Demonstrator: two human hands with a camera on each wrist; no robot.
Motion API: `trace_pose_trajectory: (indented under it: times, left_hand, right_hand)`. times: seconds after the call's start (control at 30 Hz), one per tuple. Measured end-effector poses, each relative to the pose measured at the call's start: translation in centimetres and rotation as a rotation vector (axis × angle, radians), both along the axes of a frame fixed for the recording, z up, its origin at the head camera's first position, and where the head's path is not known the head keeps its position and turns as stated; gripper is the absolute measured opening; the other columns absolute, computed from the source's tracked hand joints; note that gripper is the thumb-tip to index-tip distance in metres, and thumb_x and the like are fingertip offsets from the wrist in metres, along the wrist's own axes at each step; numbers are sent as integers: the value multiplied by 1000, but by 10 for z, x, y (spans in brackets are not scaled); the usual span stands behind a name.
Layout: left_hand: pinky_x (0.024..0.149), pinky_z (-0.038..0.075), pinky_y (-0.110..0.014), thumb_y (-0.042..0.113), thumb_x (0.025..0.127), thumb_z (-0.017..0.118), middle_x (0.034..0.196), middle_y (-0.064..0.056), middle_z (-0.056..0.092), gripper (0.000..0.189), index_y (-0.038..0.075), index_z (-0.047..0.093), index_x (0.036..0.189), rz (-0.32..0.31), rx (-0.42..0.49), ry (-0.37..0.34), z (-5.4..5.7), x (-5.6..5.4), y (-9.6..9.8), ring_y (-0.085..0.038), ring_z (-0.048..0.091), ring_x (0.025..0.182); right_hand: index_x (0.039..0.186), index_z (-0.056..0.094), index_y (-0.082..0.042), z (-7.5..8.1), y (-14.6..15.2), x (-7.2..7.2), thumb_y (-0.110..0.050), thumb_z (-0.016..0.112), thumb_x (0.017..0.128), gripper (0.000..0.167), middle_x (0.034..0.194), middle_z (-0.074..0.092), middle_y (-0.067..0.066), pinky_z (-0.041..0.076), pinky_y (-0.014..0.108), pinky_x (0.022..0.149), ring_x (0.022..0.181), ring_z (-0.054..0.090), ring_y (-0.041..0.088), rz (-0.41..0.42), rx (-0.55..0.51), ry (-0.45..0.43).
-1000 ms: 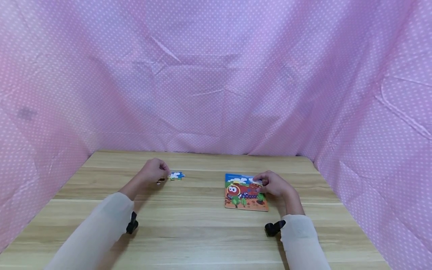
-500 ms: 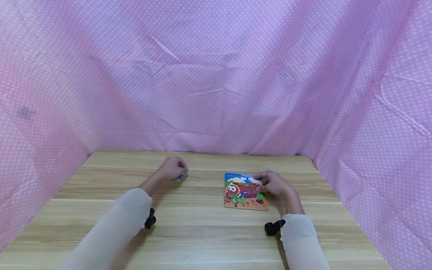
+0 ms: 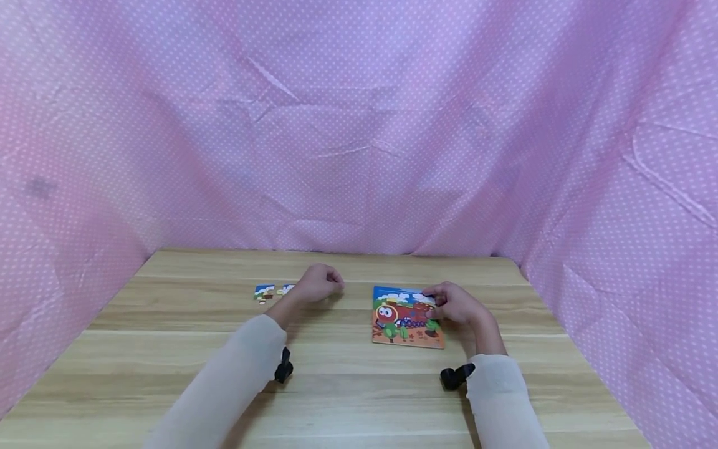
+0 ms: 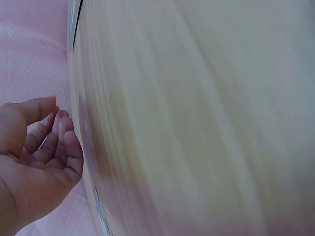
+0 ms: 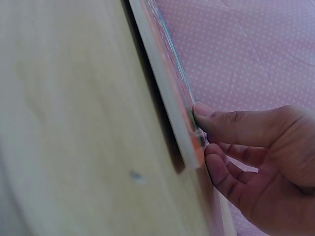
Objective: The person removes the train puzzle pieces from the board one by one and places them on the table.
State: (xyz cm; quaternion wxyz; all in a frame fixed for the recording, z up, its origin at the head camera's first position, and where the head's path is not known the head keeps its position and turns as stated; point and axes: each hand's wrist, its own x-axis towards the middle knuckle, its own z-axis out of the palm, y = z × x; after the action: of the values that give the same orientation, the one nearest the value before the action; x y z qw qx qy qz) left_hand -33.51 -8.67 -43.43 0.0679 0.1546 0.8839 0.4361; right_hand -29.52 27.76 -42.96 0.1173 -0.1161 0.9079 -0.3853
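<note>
A square picture puzzle board (image 3: pixel 399 330) lies on the table to the right of the middle, showing a red cartoon figure with big eyes under a blue sky. My right hand (image 3: pixel 457 305) holds the board at its right side. In the right wrist view the thumb (image 5: pixel 231 123) meets the top face, with the other fingers curled near the edge. My left hand (image 3: pixel 320 284) is left of the board, its thumb and fingertips drawn together. I cannot tell whether it pinches a puzzle piece. Behind it lie loose puzzle pieces (image 3: pixel 263 291), partly hidden by the forearm.
The wood-grain table (image 3: pixel 348 399) reaches back to a pink dotted curtain (image 3: pixel 359 156), which hangs behind it and along both sides. Black wrist cameras sit at the left cuff (image 3: pixel 283 365) and the right cuff (image 3: pixel 457 377).
My left hand has moved right, away from the loose puzzle pieces and nearer to the board, so the leftmost pieces now show. My right hand stays on the board.
</note>
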Motion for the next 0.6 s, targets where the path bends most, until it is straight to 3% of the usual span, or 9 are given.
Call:
trace_pose_trajectory:
  times: [0.23, 0.6]
  left_hand:
    - [77, 50, -29, 10, 95, 69, 93, -3, 68, 5, 8, 73, 97, -23, 85, -47, 8, 6, 26, -17, 60, 87]
    - [80, 51, -32, 18, 99, 68, 95, -3, 66, 6, 13, 71, 100, -104, 97, -87, 12, 4, 78, -18, 61, 89]
  right_hand:
    - [137, 61, 1, 4, -3, 2, 0, 78, 87, 53, 101, 52, 14, 42, 34, 72, 89, 46, 24, -31, -16, -17]
    - [140, 60, -2, 4, -6, 5, -5, 79, 89, 55, 113, 53, 15, 42, 37, 82, 100, 47, 28, -52, 23, -22]
